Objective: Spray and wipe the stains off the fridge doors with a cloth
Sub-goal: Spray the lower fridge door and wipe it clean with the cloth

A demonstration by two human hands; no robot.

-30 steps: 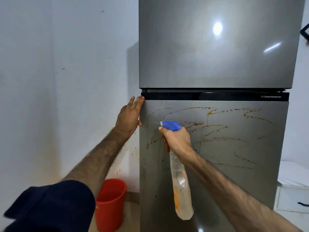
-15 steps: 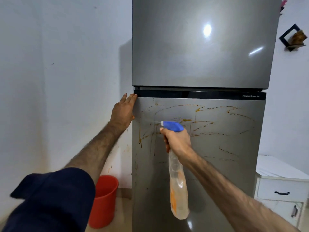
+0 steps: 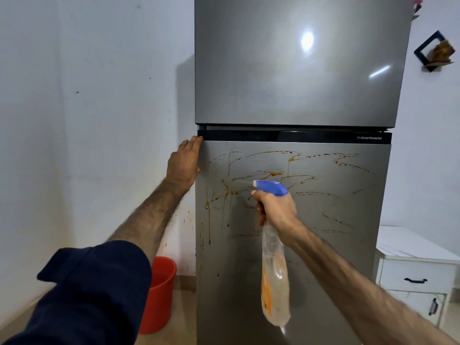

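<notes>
A grey two-door fridge stands ahead. Its upper door (image 3: pixel 286 78) looks clean; its lower door (image 3: pixel 348 245) is streaked with orange-brown stains (image 3: pixel 273 173) that drip down its left part. My right hand (image 3: pixel 276 210) grips a clear spray bottle (image 3: pixel 275 282) with a blue trigger head (image 3: pixel 271 188), nozzle aimed left toward the stains. My left hand (image 3: pixel 184 163) lies flat against the lower door's upper left edge, fingers pointing up. No cloth is in view.
A red bucket (image 3: pixel 159 292) stands on the floor left of the fridge, against the white wall (image 3: pixel 87 120), which carries a few splashes low down. A white cabinet with drawers (image 3: pixel 418 272) stands at the right. A small black wall shelf (image 3: pixel 433 52) hangs upper right.
The view has shifted right and back, so the fridge sits further left in frame. The right hand with the bottle has drifted slightly right along the lower door; the left hand stays on the edge.
</notes>
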